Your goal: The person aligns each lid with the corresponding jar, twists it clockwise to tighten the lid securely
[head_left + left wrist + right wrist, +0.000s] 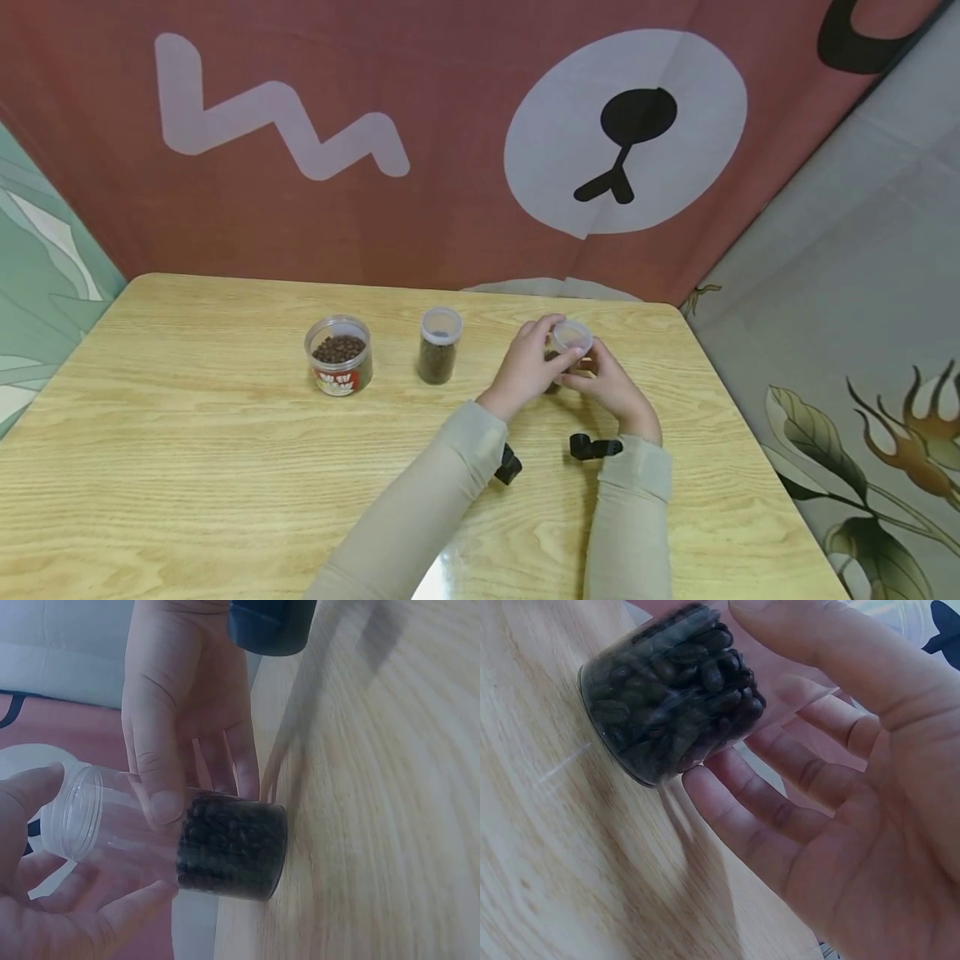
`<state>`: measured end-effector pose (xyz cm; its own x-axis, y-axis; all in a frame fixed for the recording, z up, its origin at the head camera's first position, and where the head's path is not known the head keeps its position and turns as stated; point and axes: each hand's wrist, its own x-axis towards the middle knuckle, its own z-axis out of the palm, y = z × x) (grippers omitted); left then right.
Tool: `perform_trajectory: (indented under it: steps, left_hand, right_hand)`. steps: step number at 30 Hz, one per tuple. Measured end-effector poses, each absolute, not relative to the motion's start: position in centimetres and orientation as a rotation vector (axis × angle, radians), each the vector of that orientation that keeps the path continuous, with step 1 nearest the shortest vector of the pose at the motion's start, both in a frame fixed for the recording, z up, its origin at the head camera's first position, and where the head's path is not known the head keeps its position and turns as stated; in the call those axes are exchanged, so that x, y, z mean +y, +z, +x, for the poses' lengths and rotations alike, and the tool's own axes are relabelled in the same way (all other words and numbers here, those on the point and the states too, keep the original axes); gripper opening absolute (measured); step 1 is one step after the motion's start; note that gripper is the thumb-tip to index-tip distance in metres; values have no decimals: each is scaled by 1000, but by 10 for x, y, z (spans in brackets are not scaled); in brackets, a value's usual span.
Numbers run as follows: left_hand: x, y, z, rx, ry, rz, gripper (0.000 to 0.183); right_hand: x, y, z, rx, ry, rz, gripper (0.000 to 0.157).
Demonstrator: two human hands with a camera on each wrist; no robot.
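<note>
A clear cylindrical jar (572,335) of dark coffee beans (675,697) stands between my two hands, toward the right of the table, its base close to the wood. My left hand (525,365) grips it near the top from the left, with the thumb and fingers around the lid end. My right hand (617,387) holds the jar's body from the right, thumb on one side and fingers on the other. In the left wrist view, the beans fill roughly the lower half, and the clear wall above them shows.
A second clear jar (438,358) with dark contents stands left of my hands. Farther left is a wider jar (339,380) with brown bits and a red label. The wooden table (187,433) meets a red printed cloth (450,225) at its back edge.
</note>
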<state>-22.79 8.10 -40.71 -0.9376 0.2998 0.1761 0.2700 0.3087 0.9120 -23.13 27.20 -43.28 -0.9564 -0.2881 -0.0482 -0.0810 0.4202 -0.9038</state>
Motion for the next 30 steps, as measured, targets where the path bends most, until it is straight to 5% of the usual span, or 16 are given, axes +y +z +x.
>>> perform_trajectory:
  steps: [30]
  left_hand:
    - [66, -412, -230, 2385, 1728, 739, 51]
  right_hand:
    - [272, -433, -230, 2479, -1542, -253, 76]
